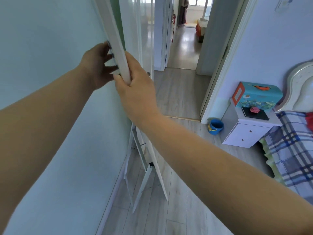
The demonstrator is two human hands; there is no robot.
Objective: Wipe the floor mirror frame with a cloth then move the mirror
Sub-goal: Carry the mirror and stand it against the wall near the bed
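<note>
So the floor mirror [116, 44] was seen edge-on here, a tall slim white frame running from the top of the frame, left of centre, down to the lower middle. It sat just beside the pale wall [50, 48] on the left of the picture, leaning a bit. The frame looked plain, flat-sided and smooth. You couldn't see the glass from this angle. At the bottom its white folding stand legs [147, 178] were splayed out on the grey wood-look floor [183, 192].

The right hand [135, 89] was clamped round the front edge near the middle of the picture, thumb on one side and fingers curled behind. The left hand [98, 65] was just above it on the wall side, fingers spread with the tips pressed on the frame's back edge. It didn't look wrapped around.

Over on the right of the picture were a blue bucket [215, 127], a white nightstand [249, 133] with a teal box [257, 95] on top, and a plaid-covered bed [291, 150].
</note>
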